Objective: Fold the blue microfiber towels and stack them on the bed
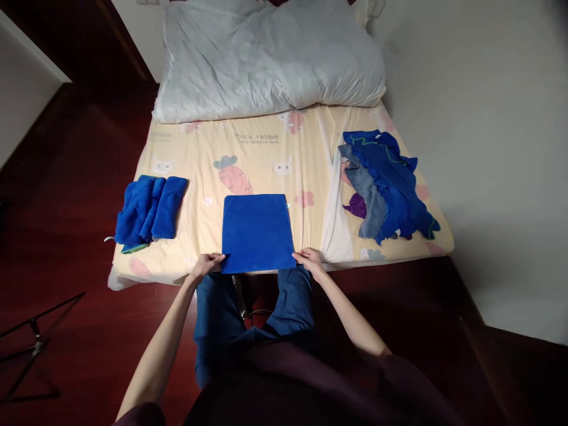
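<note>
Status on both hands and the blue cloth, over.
Left hand, right hand holding blue cloth by its near corners. Cloth flat at bed edge. Loose pile right, apart.

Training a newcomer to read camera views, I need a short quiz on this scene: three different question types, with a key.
1. In the loose heap of cloths to the right of the flat blue cloth, what colour is the small cloth poking out on the left side?
(a) yellow
(b) purple
(c) red

2. True or false: the right hand holds the flat blue cloth at its far edge.

3. Fill in: the bunched pale quilt lies at the ___ end of the bed, as seen from the person.

Key:
1. b
2. False; it holds the cloth by its near right corner.
3. far
</note>
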Available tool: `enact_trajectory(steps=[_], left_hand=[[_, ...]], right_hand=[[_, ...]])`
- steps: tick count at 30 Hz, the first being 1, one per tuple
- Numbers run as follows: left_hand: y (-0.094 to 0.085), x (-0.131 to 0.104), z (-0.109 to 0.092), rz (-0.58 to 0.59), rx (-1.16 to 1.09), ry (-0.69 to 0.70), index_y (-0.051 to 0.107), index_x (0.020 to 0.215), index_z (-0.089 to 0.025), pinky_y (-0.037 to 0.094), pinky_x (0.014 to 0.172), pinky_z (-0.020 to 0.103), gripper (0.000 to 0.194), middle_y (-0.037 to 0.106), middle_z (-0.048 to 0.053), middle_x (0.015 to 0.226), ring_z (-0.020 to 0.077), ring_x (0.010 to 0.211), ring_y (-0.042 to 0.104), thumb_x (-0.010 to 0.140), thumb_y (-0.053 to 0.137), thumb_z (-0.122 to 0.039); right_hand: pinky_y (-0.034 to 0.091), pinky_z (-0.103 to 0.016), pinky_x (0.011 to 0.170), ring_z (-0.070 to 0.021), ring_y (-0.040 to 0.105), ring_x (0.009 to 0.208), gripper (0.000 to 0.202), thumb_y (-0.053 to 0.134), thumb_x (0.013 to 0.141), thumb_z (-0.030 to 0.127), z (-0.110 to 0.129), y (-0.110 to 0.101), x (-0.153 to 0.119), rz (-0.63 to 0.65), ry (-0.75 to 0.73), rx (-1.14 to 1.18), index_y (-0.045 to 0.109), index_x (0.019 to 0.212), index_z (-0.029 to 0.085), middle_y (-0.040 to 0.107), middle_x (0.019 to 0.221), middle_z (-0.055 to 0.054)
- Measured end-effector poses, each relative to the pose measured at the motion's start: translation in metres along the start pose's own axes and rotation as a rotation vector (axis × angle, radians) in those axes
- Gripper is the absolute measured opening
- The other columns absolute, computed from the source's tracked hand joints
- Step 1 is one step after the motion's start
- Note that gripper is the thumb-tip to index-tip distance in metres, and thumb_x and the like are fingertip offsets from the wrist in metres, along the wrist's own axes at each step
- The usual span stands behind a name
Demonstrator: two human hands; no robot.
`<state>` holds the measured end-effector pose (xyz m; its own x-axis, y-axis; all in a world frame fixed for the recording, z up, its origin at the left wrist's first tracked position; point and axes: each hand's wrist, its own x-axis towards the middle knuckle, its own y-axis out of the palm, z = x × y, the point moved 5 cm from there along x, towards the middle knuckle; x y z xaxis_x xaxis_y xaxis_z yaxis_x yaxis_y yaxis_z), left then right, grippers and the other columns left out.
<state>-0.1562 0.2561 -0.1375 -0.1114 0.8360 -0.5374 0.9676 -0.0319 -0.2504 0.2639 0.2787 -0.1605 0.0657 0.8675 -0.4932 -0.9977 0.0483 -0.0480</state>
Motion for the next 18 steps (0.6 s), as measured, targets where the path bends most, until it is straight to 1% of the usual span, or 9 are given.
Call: enact_trajectory(steps=[3, 6, 7, 9, 12, 15, 18], left_hand=[[-0.009, 0.031, -0.016, -0.025, -0.017, -0.038, 0.073, 0.064, -0.014, 0.027, 0.048, 0.025, 0.062, 0.060, 0.003, 0.059, 0.0114, 0.053, 0.043, 0.044, 0.085, -0.072], [-0.015, 0.065, -0.036, -0.027, -0.009, -0.067, 0.074, 0.068, -0.014, 0.017, 0.045, 0.024, 0.060, 0.046, -0.003, 0.047, 0.0072, 0.046, 0.029, 0.045, 0.086, -0.068], [-0.016, 0.076, -0.044, -0.032, -0.013, -0.066, 0.074, 0.067, -0.014, 0.016, 0.045, 0.024, 0.059, 0.044, -0.004, 0.046, 0.0069, 0.045, 0.027, 0.045, 0.087, -0.066], [-0.019, 0.100, -0.060, -0.071, -0.035, -0.049, 0.074, 0.067, -0.014, 0.017, 0.046, 0.025, 0.056, 0.049, -0.002, 0.048, 0.0072, 0.046, 0.029, 0.043, 0.089, -0.062], [-0.022, 0.137, -0.081, -0.149, -0.054, -0.016, 0.073, 0.065, -0.013, 0.021, 0.047, 0.026, 0.052, 0.059, 0.003, 0.057, 0.0089, 0.050, 0.036, 0.043, 0.090, -0.056], [-0.024, 0.172, -0.094, -0.197, -0.052, -0.011, 0.071, 0.063, -0.014, 0.021, 0.047, 0.026, 0.046, 0.056, 0.002, 0.053, 0.0093, 0.051, 0.036, 0.046, 0.089, -0.052], [-0.026, 0.200, -0.103, -0.268, -0.057, -0.020, 0.070, 0.065, -0.014, 0.024, 0.046, 0.024, 0.043, 0.053, 0.000, 0.051, 0.0094, 0.049, 0.039, 0.051, 0.087, -0.051]], right_hand=[[0.024, -0.021, 0.038, -0.0091, 0.048, 0.048, 0.055, 0.094, 0.044, 0.055, 0.019, 0.005, 0.028, -0.013, -0.001, -0.024, 0.059, 0.070, 0.020, 0.070, 0.072, -0.003], [0.022, -0.021, 0.040, -0.0068, 0.042, 0.047, 0.053, 0.093, 0.045, 0.055, 0.042, 0.011, 0.063, -0.028, -0.029, -0.076, 0.060, 0.068, 0.020, 0.065, 0.065, 0.001], [0.023, -0.021, 0.040, -0.0066, 0.041, 0.047, 0.052, 0.092, 0.046, 0.055, 0.051, 0.014, 0.075, -0.031, -0.046, -0.091, 0.060, 0.068, 0.020, 0.062, 0.062, 0.003], [0.024, -0.021, 0.041, -0.0069, 0.040, 0.048, 0.051, 0.091, 0.048, 0.054, 0.067, 0.021, 0.102, -0.036, -0.075, -0.112, 0.061, 0.068, 0.020, 0.059, 0.059, 0.004], [0.026, -0.022, 0.042, -0.0076, 0.042, 0.050, 0.050, 0.091, 0.047, 0.053, 0.087, 0.032, 0.144, -0.075, -0.090, -0.113, 0.059, 0.067, 0.020, 0.059, 0.060, 0.004], [0.026, -0.021, 0.041, -0.0074, 0.042, 0.050, 0.050, 0.092, 0.045, 0.051, 0.102, 0.042, 0.181, -0.140, -0.087, -0.113, 0.059, 0.067, 0.020, 0.058, 0.058, 0.005], [0.028, -0.020, 0.041, -0.0073, 0.043, 0.048, 0.049, 0.092, 0.046, 0.049, 0.113, 0.049, 0.209, -0.190, -0.088, -0.121, 0.061, 0.070, 0.019, 0.058, 0.058, 0.006]])
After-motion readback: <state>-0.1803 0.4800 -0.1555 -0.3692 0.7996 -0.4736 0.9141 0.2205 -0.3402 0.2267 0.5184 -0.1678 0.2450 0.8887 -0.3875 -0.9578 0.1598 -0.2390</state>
